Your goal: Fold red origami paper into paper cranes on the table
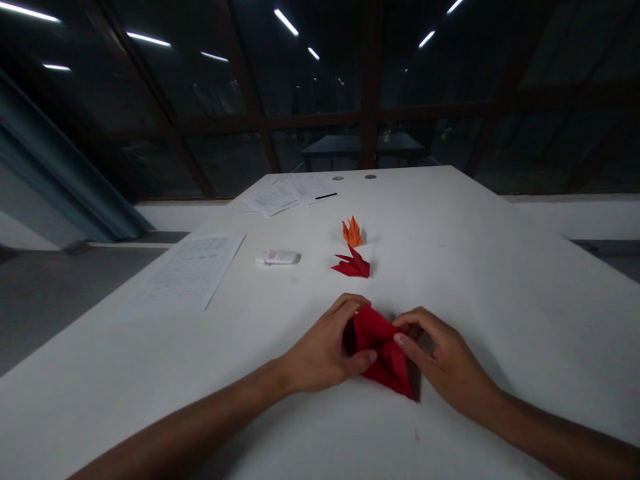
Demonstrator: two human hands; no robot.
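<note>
Pinching folded red paper (383,350) w/ both hands on the white table (500,280): my left hand (323,350) grips its left side, thumb on top; my right hand (445,360) presses fingertips on its right edge. Just beyond sit a red origami piece (353,265) & an orange one (353,232); a white stick (278,257) lies to their left.

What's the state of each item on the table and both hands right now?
red paper: partly folded, lying on the table, gripped from both sides.
left hand: fingers closed on the red paper's left edge.
right hand: fingertips pressing its right side.
red folded figure: finished, resting free.
orange folded figure: upright, free.
white device: lying flat, untouched.
printed sheet: flat on the white table.
</note>
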